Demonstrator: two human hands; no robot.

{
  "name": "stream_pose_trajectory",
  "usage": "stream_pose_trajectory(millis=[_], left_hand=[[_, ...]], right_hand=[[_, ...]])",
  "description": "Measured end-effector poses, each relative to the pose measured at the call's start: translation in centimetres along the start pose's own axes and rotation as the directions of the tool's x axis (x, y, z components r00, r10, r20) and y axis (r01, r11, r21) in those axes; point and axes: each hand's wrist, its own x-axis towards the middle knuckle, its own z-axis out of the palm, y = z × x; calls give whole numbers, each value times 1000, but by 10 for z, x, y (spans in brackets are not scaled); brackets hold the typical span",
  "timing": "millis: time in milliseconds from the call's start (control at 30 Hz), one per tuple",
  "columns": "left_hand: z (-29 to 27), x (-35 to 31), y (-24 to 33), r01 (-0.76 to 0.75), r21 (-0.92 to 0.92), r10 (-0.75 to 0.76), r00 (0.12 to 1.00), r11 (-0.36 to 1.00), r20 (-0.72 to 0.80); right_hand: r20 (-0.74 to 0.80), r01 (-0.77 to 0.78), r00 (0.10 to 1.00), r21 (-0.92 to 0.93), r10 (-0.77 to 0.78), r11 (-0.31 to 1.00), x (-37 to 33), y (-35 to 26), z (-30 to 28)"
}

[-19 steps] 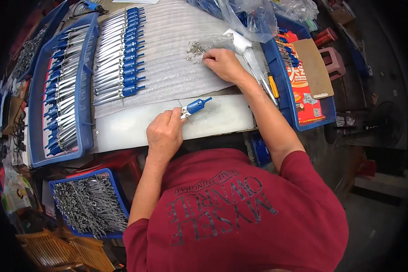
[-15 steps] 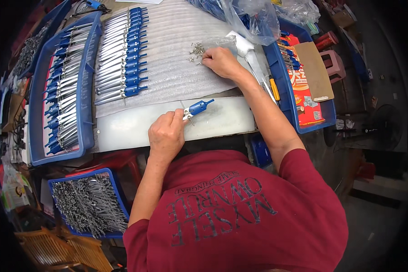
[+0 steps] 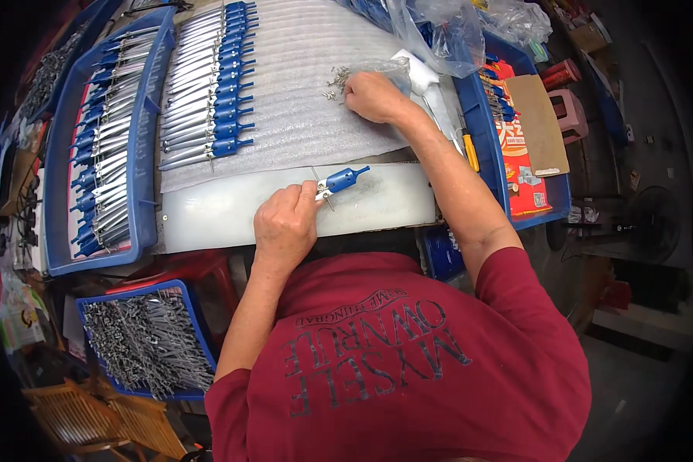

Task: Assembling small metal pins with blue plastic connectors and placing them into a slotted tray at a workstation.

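My left hand (image 3: pixel 286 225) is closed round the silver end of a slim metal piece with a blue body (image 3: pixel 342 180). A thin pin crosses this piece just beyond my fingers, and its blue tip points right, over a whitish board (image 3: pixel 223 219). Farther off, my right hand (image 3: pixel 373 96) rests at a small pile of tiny metal fasteners (image 3: pixel 336 80) on a white foam sheet (image 3: pixel 296 131). Its fingertips are pressed together and turned away, so what they hold is hidden. A row of similar blue-and-silver pieces (image 3: pixel 227 100) lies on the foam to the left.
On the left stands a blue tray (image 3: pixel 142 162) of such pieces; below it, a blue bin (image 3: pixel 196 323) holds dark metal parts. Right of the foam lie a yellow-handled tool (image 3: pixel 470 152) and a blue crate (image 3: pixel 470 104) with cardboard. A clear plastic bag (image 3: pixel 446 38) is at the back.
The view has shifted slightly. My right hand stays at the pile, its fingers drawn in a little more. My left hand keeps its hold on the blue-and-silver piece.
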Motion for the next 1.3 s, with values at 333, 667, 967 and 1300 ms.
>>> stream_pose_trajectory(millis=[333,667,967,1300], left_hand=[[1,2,-1,-40,39,41,999,998,-30],[-1,2,0,-35,29,35,999,999,-30],[-1,1,0,-17,53,17,1000,998,-4],[-2,1,0,-8,50,9,1000,999,-6]], right_hand=[[16,33,998,738,-66,674,-70,-26,-9],[-128,257,962,713,-239,653,-103,-37,5],[-233,324,946,610,-227,723,-110,-36,10],[-356,479,868,414,-347,774,-110,-40,8]])
